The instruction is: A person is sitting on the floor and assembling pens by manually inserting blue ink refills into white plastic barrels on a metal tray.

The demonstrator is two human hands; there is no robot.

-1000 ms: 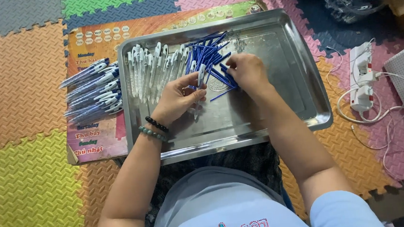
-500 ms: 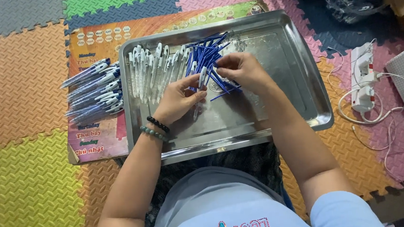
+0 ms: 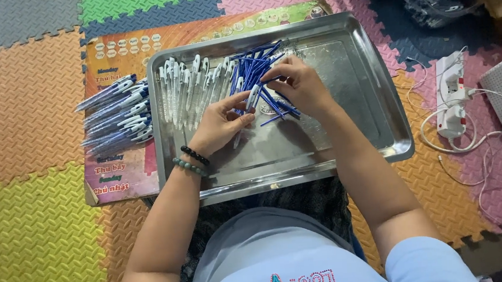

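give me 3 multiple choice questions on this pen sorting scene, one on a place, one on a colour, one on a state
1. Where does the stack of finished pens lie?
A. in the tray
B. on the printed board left of the tray
C. on the white box

2. What colour are the loose thin parts in the tray?
A. blue
B. red
C. green

3. What are the hands doing?
A. resting on the mat
B. meeting at one pen piece
C. lifting the tray

Answers: B, the stack sits on the board; A, the pile is blue; B, left hand and right hand meet at a white piece.
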